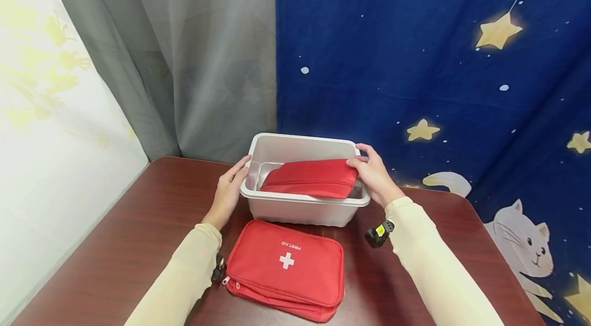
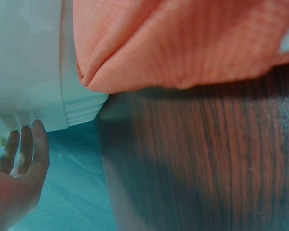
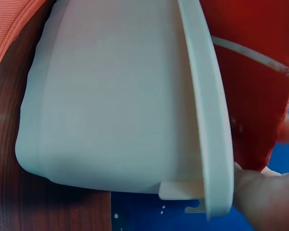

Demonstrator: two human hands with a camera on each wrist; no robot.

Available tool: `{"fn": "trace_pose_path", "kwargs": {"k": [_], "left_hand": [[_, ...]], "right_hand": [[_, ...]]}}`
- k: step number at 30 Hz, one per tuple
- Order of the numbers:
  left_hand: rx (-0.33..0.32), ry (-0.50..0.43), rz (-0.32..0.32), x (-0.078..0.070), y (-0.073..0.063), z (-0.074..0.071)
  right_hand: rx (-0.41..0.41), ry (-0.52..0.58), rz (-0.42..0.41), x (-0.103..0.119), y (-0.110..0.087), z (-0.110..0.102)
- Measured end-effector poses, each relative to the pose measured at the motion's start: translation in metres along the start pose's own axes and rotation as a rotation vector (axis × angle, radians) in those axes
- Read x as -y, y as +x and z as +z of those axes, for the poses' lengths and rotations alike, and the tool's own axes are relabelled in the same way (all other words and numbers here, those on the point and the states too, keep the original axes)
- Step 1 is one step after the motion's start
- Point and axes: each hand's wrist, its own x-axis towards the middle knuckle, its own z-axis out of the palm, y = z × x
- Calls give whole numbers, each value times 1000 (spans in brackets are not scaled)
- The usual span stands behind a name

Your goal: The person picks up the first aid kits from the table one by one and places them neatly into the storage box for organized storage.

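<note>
A white plastic bin point(image 1: 295, 210) stands toward the back of the table. Inside it a red fabric pouch point(image 1: 309, 177) lies slanted, its right end up near the rim. My right hand point(image 1: 376, 174) pinches that pouch at its upper right corner, thumb on top, beside the bin's right rim. In the right wrist view, the thumb point(image 3: 269, 199) shows just past the rim. My left hand point(image 1: 227, 192) touches the bin's left side; in the left wrist view its fingers point(image 2: 38, 149) lie nearly straight along the wall. A red first aid bag point(image 1: 286, 277) with a white cross lies in front.
The brown wooden table point(image 1: 152, 233) ends just behind the bin. A grey curtain point(image 1: 221, 59) and a blue star-patterned curtain point(image 1: 360, 59) hang behind it. Zipper pulls point(image 1: 226, 280) stick out at the first aid bag's left corner, close to the left sleeve point(image 1: 184, 264).
</note>
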Motion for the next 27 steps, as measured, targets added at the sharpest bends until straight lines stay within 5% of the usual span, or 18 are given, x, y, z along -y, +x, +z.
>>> {"fn": "trace_pose_path", "kwargs": {"k": [7, 15, 27], "left_hand": [[-3, 9, -1, 2, 1, -2], [-9, -30, 13, 35, 16, -1], [-8, -27, 35, 40, 16, -1]], "right_hand": [[88, -160, -92, 2, 0, 9], [73, -278, -99, 10, 5, 18], [10, -198, -126, 8, 2, 6]]}}
